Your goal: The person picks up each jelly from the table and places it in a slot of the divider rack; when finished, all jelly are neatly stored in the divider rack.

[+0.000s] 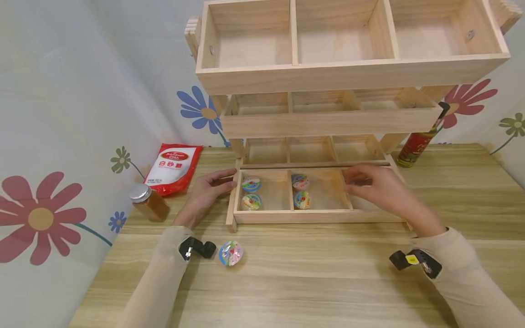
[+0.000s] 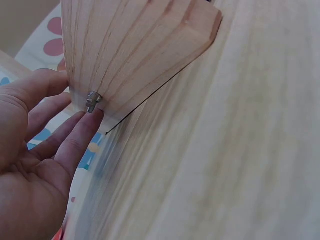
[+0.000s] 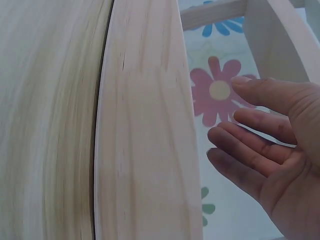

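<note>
A tiered wooden rack (image 1: pixel 311 217) stands on the table, each tier split into compartments. My left hand (image 1: pixel 209 191) is at the left side of its lowest tier; in the left wrist view, extended fingers (image 2: pixel 80 135) touch the wooden side panel (image 2: pixel 135 55) beside a metal bolt (image 2: pixel 93 100). Over the right part of that tier is my right hand (image 1: pixel 379 189), fingers loosely bent and nothing seen between them. Two small lidded cups (image 1: pixel 251 184) lie in the bottom left compartment and two more cups (image 1: pixel 302 200) in the middle one. Another cup (image 1: pixel 231 253) lies on the table in front.
Left of the rack are a red and white bag (image 1: pixel 174 168) and a jar (image 1: pixel 151 203) with a silver lid. A dark-capped bottle (image 1: pixel 416 146) stands behind the rack at right. The upper tier (image 1: pixel 348 75) overhangs the lower ones.
</note>
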### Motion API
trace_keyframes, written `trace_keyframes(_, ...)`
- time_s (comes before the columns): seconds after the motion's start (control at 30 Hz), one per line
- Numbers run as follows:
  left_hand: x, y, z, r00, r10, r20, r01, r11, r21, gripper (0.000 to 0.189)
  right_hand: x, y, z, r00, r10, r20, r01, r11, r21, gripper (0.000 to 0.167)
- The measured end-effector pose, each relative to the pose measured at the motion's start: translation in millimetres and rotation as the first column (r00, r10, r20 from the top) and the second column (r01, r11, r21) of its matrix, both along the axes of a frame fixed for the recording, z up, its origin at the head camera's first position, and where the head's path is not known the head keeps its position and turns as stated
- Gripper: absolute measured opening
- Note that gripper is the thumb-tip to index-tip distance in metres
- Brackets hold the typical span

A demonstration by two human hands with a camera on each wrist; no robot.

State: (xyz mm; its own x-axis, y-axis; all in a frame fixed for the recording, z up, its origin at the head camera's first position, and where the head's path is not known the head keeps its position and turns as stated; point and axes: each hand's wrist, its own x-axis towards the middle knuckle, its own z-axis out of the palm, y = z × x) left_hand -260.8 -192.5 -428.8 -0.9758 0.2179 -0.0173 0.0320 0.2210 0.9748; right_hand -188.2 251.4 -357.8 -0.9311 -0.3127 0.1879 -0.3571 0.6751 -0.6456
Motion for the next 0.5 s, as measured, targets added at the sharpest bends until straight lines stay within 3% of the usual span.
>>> trace_keyframes(0.2, -0.3, -0.4, 0.7, 1.0, 0.004, -0.009, -0.004, 1.0, -0.008, 0.048, 7.9, -12, 3.0, 0.999, 0.033, -0.006, -0.033, 0.999, -0.022, 0.031)
trace_keyframes(0.5, 0.1, -1.4, 0.6, 1.0, 0.004, -0.02, -0.005, 1.0, -0.01, 0.048, 16.2, -39, -1.0, 0.984, 0.167, -0.056, -0.169, 0.985, -0.031, 0.028)
